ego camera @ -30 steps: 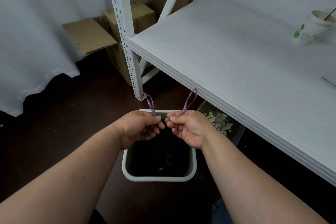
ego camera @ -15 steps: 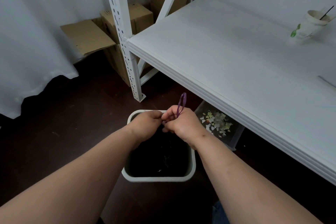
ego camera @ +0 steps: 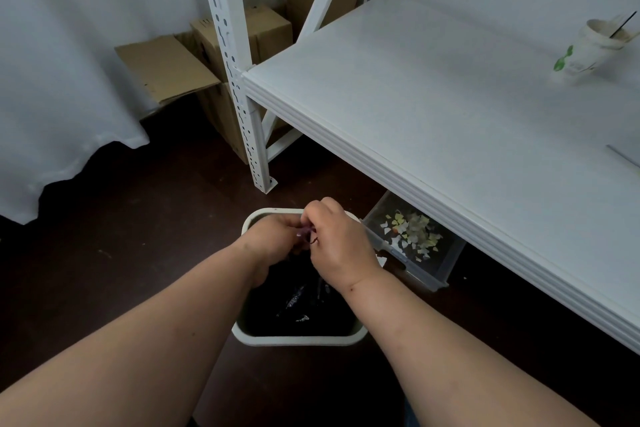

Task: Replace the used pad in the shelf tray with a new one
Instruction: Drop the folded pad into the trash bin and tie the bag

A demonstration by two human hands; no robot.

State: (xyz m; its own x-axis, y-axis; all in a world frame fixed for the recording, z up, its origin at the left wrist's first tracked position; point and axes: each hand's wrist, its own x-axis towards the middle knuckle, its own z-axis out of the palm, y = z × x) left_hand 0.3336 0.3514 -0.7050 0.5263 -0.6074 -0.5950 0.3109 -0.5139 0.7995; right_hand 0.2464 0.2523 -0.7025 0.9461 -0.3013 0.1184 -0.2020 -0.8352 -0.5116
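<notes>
Dark brown flooring (ego camera: 121, 253) ran beneath a white metal shelving unit, whose broad white shelf (ego camera: 450, 121) filled the right side of the view and whose perforated upright post (ego camera: 239, 87) stood on the floor near the middle. Brown cardboard boxes (ego camera: 242, 35) were stacked behind the post, and a white curtain (ego camera: 62, 80) hung down at the left. A white paper cup (ego camera: 588, 50) with a green mark sat on the far right of the shelf. Under the shelf lay a clear plastic tray (ego camera: 412, 243) holding a scatter of pale yellow and white scraps; no pad could be made out in it. Just left of the tray stood a pale waste bin (ego camera: 298, 338) lined with a black bag (ego camera: 301, 302). Both hands were held close together over the bin's far rim. The left hand (ego camera: 273, 239) and the right hand (ego camera: 336, 243) had their fingers curled tight, pinching purple drawstrings (ego camera: 306, 230) of the bag between them, with the fingertips touching around a small knot-like bunch.
</notes>
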